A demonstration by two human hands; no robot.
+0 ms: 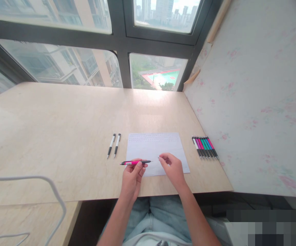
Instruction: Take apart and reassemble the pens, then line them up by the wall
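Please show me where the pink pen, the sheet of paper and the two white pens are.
pink pen point(133, 162), head view, middle of its barrel
sheet of paper point(150, 147), head view, bare middle area
two white pens point(114, 145), head view, between their barrels, left of the paper

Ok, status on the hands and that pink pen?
Left hand holds pink pen level over the paper. Right hand pinches something tiny near its tip. Nothing in the way.

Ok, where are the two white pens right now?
In the head view the two white pens lie side by side on the desk, just left of the sheet of paper and beyond the left hand, which holds a pink pen.
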